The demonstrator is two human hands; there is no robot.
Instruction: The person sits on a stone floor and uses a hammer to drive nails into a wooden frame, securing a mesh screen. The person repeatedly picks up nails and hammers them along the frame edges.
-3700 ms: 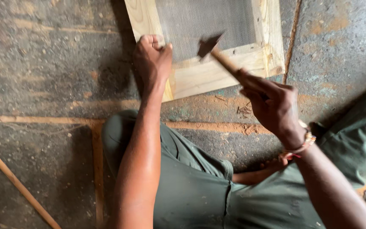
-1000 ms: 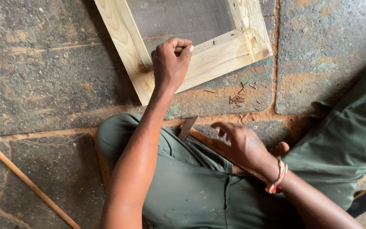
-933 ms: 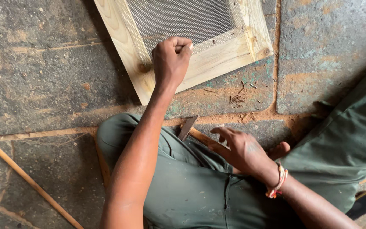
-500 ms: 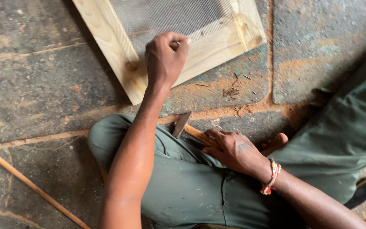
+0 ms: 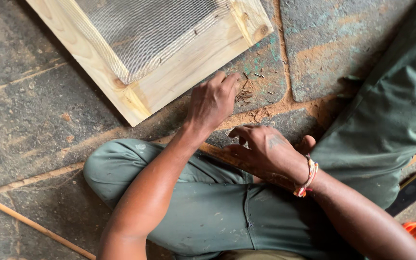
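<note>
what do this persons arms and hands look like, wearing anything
Both arms are bare to above the elbow, no sleeves or gloves in view. The right hand has a faint dark marking on its back, and a braided bracelet in orange, red and white sits at that wrist. The left hand wears nothing.

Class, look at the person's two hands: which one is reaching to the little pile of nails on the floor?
The left hand. Its fingers reach the pile of nails beside the wooden frame; the right hand, with the wrist bracelet, rests over the lap.
</note>
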